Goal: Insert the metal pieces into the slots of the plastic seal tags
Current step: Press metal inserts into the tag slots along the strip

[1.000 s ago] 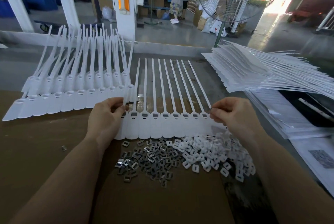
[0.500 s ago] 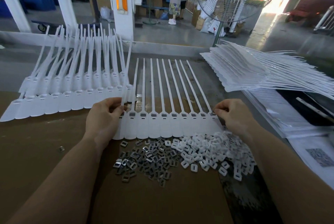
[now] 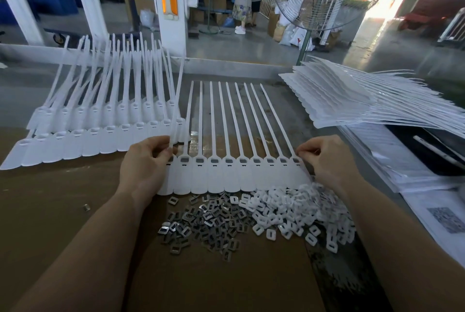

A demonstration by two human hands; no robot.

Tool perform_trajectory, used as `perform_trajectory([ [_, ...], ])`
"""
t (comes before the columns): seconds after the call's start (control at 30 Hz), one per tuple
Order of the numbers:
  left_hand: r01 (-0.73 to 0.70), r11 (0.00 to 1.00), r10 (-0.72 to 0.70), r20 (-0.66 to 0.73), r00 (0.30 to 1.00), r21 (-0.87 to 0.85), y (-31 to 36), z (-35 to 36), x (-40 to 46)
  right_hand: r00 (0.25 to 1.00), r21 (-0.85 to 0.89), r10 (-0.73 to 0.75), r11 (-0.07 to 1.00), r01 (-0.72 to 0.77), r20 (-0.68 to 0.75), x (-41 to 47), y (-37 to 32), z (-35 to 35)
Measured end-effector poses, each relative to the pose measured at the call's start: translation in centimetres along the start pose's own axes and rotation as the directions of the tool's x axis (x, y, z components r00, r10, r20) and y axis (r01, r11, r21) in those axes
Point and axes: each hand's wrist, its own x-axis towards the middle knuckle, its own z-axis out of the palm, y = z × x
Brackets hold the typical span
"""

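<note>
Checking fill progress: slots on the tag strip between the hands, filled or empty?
Filled, those visible: each slot on the tag strip shows a dark grey insert. The slot under the left hand is partly hidden.

On the brown cardboard-covered surface (image 3: 63, 211), the joined strip of white plastic seal tags (image 3: 234, 175) lies behind the heap of small metal pieces (image 3: 203, 223), with the fanned stack of white tag strips (image 3: 352, 100) at right.

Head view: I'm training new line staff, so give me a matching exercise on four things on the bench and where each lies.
Things:
1. metal pieces
2. white plastic clips
3. strip of seal tags
4. loose stack of tag sheets

Places:
A. far right of the bench
B. between the left hand and the right hand
C. pile in front of the strip, left part
D. pile in front of the strip, right part

Pairs: 1-C, 2-D, 3-B, 4-A
</note>
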Motion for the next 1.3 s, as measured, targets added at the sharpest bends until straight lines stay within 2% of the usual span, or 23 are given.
perform_trajectory([
  [0.17,-0.004,1.0,0.004,-0.003,1.0,0.005,0.1,0.0,0.0,0.999,0.091,-0.025,0.995,0.028,-0.034,-1.1,-1.4,0.0],
  [0.37,-0.001,1.0,0.001,0.007,1.0,0.001,0.1,0.0,0.0,0.984,0.152,-0.178,0.972,0.178,-0.017,-4.1,-4.8,1.3],
  [0.57,-0.017,1.0,0.017,0.012,1.0,-0.008,0.0,0.1,-0.1,0.961,0.182,-0.268,0.943,0.277,-0.073,-6.3,-6.6,3.7],
  [0.77,-0.021,1.0,0.021,0.005,1.0,-0.012,-0.2,0.1,0.0,0.897,0.076,-0.352,0.92,0.384,-0.267,-6.7,-5.8,4.7],
  [0.87,-0.031,0.999,0.031,0.004,1.0,-0.015,-0.1,0.2,0.0,0.878,0.076,-0.363,0.911,0.405,-0.312,-6.7,-5.4,4.9],
  [1.3,-0.047,0.998,0.046,-0.005,0.999,-0.034,-0.1,0.1,-0.1,0.871,0.091,-0.347,0.912,0.4,-0.347,-6.9,-5.0,4.9],
])
